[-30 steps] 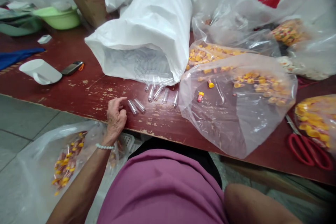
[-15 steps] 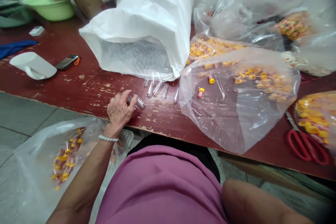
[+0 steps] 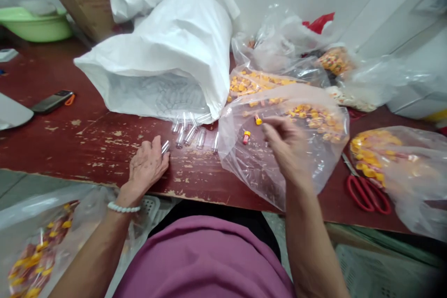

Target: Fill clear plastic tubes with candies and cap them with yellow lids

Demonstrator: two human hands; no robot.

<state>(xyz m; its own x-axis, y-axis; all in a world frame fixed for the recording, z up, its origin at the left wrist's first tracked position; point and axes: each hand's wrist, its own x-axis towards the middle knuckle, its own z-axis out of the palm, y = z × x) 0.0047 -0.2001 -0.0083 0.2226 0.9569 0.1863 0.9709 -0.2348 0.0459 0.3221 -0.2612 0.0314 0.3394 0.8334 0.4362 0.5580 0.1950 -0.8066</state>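
Clear tubes (image 3: 165,147) stick out between the thumb and fingers of my left hand (image 3: 148,164), which is closed on them just above the table. Several more clear tubes (image 3: 190,134) lie loose to its right, at the mouth of a white sack (image 3: 195,42) full of such tubes. Over a clear plastic bag (image 3: 251,177) reaches my right hand (image 3: 285,144), slightly blurred, its thumb and forefinger a little apart. Close to those fingertips lies a small yellow-capped piece (image 3: 258,120). Another red piece with a yellow cap (image 3: 246,137) lies nearby on the bag.
Yellow-capped pieces (image 3: 314,118) are heaped farther back on the bag. Red-handled scissors (image 3: 366,191) and another filled bag (image 3: 401,158) are at the right. A phone (image 3: 52,101) and a white mug (image 3: 12,111) are at the left, a green basin (image 3: 38,25) behind.
My right hand has come up from the lower right to the yellow-capped piece. My left hand has drawn the clear tubes slightly away from the loose ones. The view has shifted to the right.
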